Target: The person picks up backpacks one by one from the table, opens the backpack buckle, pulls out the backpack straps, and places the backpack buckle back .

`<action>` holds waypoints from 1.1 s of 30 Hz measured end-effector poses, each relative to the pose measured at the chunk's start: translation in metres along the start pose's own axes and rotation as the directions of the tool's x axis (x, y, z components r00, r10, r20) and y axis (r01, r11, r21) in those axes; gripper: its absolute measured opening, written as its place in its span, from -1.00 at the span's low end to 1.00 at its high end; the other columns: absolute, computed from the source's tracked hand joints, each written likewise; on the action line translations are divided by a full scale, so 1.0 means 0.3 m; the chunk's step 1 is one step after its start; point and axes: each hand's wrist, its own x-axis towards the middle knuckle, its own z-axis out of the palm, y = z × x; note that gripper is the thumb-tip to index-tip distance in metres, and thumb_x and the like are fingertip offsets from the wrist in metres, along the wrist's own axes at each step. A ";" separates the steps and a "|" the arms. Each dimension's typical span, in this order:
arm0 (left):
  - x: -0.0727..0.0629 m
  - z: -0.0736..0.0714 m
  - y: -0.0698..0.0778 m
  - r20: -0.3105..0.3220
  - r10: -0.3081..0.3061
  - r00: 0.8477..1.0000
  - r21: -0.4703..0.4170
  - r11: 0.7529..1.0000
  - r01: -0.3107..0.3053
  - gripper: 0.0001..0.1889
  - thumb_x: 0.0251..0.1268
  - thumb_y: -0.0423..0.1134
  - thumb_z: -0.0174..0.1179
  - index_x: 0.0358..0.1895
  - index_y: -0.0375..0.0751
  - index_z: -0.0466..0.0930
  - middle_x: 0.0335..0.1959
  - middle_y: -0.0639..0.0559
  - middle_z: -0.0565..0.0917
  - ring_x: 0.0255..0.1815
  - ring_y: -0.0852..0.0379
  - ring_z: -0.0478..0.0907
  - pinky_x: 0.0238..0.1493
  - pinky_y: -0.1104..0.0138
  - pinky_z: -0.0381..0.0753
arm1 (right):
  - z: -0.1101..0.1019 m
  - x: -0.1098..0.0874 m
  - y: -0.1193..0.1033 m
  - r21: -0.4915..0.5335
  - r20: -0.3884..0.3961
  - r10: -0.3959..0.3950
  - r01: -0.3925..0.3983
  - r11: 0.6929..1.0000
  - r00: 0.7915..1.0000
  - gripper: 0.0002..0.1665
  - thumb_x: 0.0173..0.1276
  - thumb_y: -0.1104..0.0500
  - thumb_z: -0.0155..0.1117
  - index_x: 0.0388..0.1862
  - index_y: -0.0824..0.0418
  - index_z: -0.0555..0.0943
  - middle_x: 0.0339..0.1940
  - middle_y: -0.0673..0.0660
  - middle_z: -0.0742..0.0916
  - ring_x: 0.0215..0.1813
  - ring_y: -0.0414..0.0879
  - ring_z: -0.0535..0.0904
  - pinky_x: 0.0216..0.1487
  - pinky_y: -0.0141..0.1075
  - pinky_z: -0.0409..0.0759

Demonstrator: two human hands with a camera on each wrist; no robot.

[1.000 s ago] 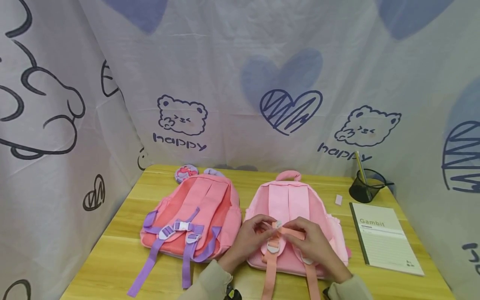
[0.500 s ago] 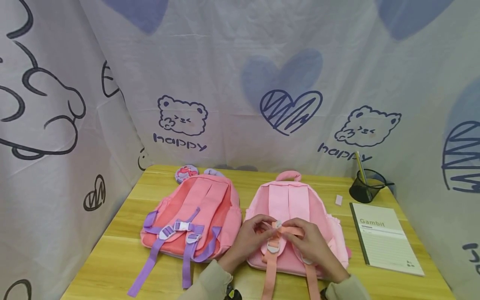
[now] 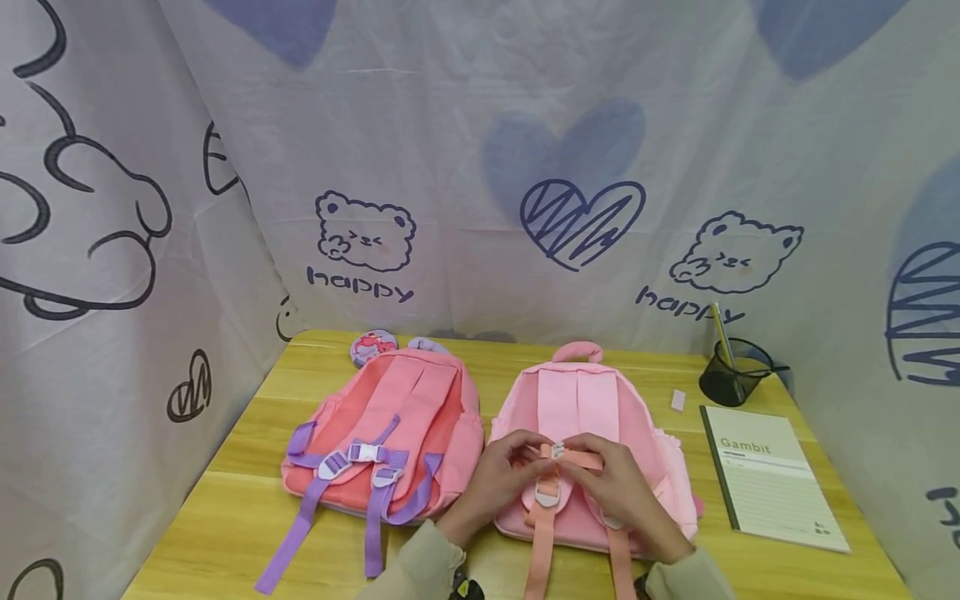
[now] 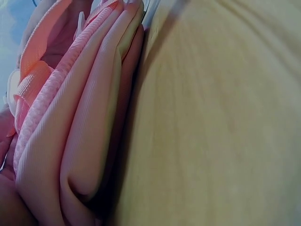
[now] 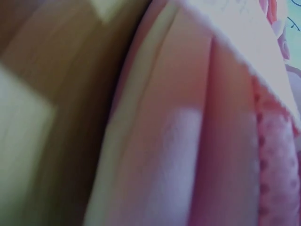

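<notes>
A light pink backpack point(image 3: 517, 400) lies back side up on the table, its orange straps point(image 3: 540, 550) trailing toward the front edge. Over its middle, my left hand point(image 3: 501, 477) pinches the left part of an orange chest strap point(image 3: 583, 459) at a small white buckle point(image 3: 557, 451). From the other side my right hand point(image 3: 626, 487) pinches that strap just right of the buckle. Both sets of fingertips sit close together there, partly hiding the buckle's lower edge. In the left wrist view, orange webbing point(image 4: 40, 40) rises above the bag's side. The right wrist view mostly holds pink fabric point(image 5: 164, 155).
To the left lies a coral backpack point(image 3: 352, 417) with purple straps and a fastened white buckle point(image 3: 366, 452). A notebook point(image 3: 772, 475), an eraser point(image 3: 678, 400) and a black mesh cup point(image 3: 727, 383) with a pencil stand or lie at right. A printed curtain point(image 3: 465, 275) encloses the table.
My right hand has shifted slightly left, toward my left hand, and more of the white buckle shows between the fingertips. Both backpacks stay in place.
</notes>
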 end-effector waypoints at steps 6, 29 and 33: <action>-0.002 -0.001 0.001 0.012 0.007 1.000 -0.046 0.999 -0.007 -0.72 0.39 -0.26 0.37 0.11 -0.19 0.69 -0.21 -0.28 0.74 -0.28 0.31 0.66 -0.19 0.45 0.65 | -0.019 -0.012 0.019 0.055 0.010 0.004 -0.005 0.998 1.000 -0.76 0.36 0.02 0.50 -0.02 -0.04 0.75 -0.07 -0.04 0.81 -0.16 -0.26 0.62 -0.15 -0.38 0.60; 0.000 0.002 -0.005 -0.021 0.007 1.000 0.023 1.000 -0.006 -0.72 0.26 -0.16 0.49 0.00 -0.06 0.74 -0.34 -0.05 0.69 -0.34 0.29 0.58 -0.29 0.49 0.57 | -0.013 -0.006 0.005 0.209 0.043 0.014 -0.023 0.978 0.999 -0.78 0.42 0.10 0.44 -0.03 0.16 0.75 -0.15 0.14 0.81 -0.46 -0.32 0.59 -0.49 -0.41 0.53; 0.001 0.002 -0.009 -0.027 0.015 1.000 0.043 0.999 -0.013 -0.74 0.25 -0.16 0.50 -0.02 -0.04 0.75 -0.35 -0.04 0.70 -0.34 0.28 0.60 -0.28 0.48 0.59 | -0.013 -0.005 0.005 0.216 0.058 0.010 -0.023 0.976 0.998 -0.75 0.42 0.11 0.43 0.01 0.17 0.74 -0.12 0.17 0.81 -0.53 -0.33 0.52 -0.60 -0.41 0.44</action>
